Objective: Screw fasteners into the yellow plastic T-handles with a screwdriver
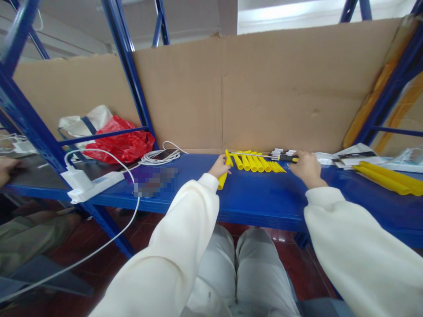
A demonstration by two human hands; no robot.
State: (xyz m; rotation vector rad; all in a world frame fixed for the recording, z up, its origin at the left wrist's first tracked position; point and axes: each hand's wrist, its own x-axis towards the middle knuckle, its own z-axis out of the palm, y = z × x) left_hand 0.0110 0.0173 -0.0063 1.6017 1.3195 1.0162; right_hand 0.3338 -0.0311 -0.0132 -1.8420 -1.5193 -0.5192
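My left hand (219, 167) is closed around a yellow tube (222, 182), which stands tilted above the blue shelf top (257, 193). In my right hand (308, 168) is a long screwdriver (286, 157) with a black-and-yellow handle. Its thin shaft points left, and the tip lies close to the upper end of the held tube; I cannot tell whether they touch. Between my hands, a row of yellow cone-shaped tubes (252, 164) lies on the shelf, getting smaller toward the right.
Larger yellow rolled pieces (386, 178) and papers (355, 154) lie at right. A coiled white cable (157, 157), red plastic bag (124, 140) and white power strip (95, 187) sit left. Cardboard (284, 88) closes the back. Another person's hand (7, 169) shows at far left.
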